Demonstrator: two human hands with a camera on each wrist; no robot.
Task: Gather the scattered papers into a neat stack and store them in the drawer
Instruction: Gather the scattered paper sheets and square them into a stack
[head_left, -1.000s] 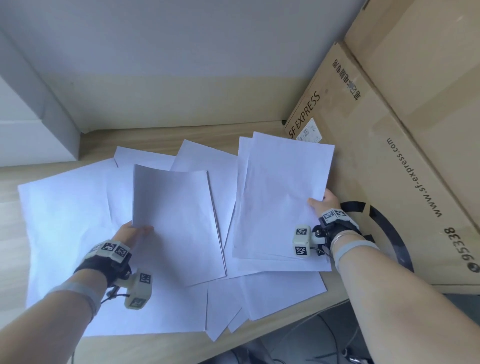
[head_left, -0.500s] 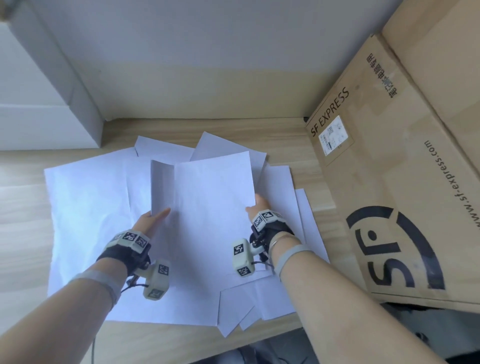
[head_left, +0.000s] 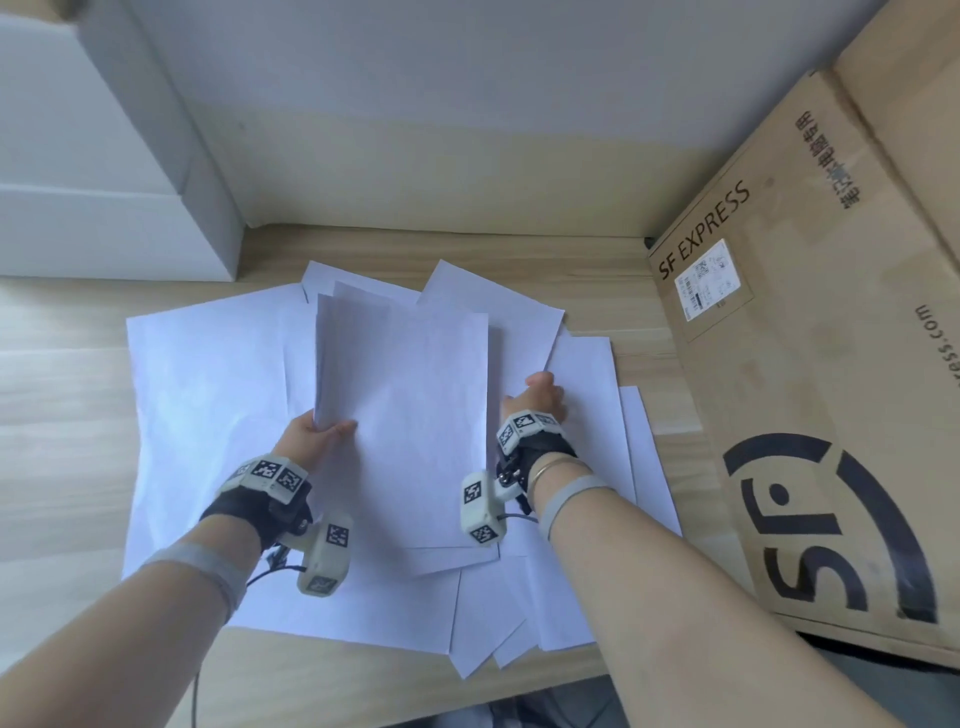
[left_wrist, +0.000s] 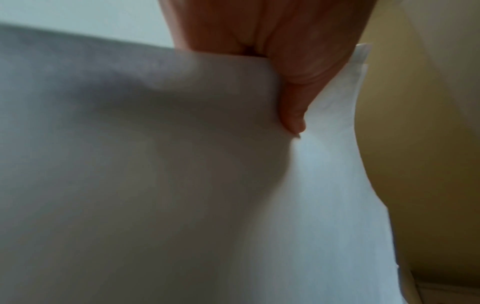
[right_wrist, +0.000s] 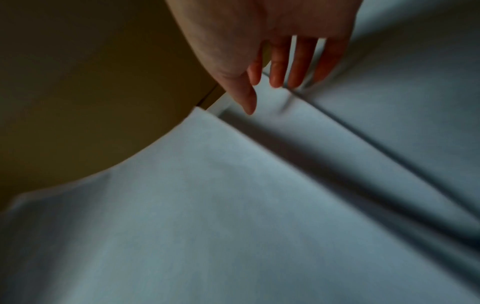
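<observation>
Several white sheets (head_left: 208, 415) lie fanned and overlapping on the wooden desk (head_left: 62, 415). Over their middle I hold a small stack of sheets (head_left: 405, 415), tilted up at its far end. My left hand (head_left: 332, 428) pinches its left edge; the left wrist view shows the thumb (left_wrist: 293, 107) pressed on the paper (left_wrist: 155, 185), the fingers hidden behind it. My right hand (head_left: 537, 400) sits just right of the stack. Its straight, spread fingers (right_wrist: 278, 70) point down at the loose sheets (right_wrist: 233, 205). No drawer shows.
A large SF Express cardboard box (head_left: 831, 364) stands close along the right side of the papers. A white box (head_left: 104, 223) sits at the back left against the wall. The desk's front edge (head_left: 363, 691) runs just below the nearest sheets.
The sheets held apart in each hand have come together at the centre. My left hand now pinches the joined stack. My right hand has let go and shifted right over the loose sheets.
</observation>
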